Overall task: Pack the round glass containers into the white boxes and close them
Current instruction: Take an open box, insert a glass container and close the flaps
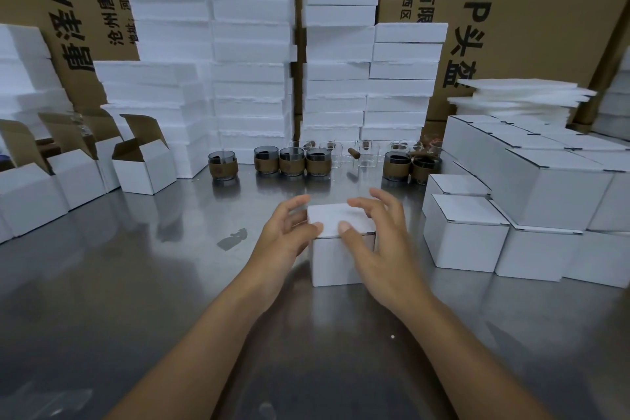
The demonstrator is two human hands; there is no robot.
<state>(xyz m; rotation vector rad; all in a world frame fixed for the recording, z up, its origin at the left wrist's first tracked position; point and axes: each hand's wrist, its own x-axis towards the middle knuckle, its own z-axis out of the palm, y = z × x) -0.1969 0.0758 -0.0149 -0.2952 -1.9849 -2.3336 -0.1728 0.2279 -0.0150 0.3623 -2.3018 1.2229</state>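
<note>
A small white box [335, 261] stands on the steel table in front of me, its lid flap down. My left hand [288, 232] rests against the box's left top edge, thumb on the lid. My right hand [378, 235] lies on the right side of the lid, thumb pressing its front edge. Both hands touch the box with fingers spread. A row of round glass containers with brown bands [292, 161] stands further back, with clear glasses [366, 155] behind them. What is inside the box is hidden.
Open white boxes [145, 167] stand at the left. Closed white boxes [470, 232] are stacked at the right. Tall stacks of white foam blocks [250, 54] and brown cartons [531, 10] line the back. The steel table [136, 283] shows in front.
</note>
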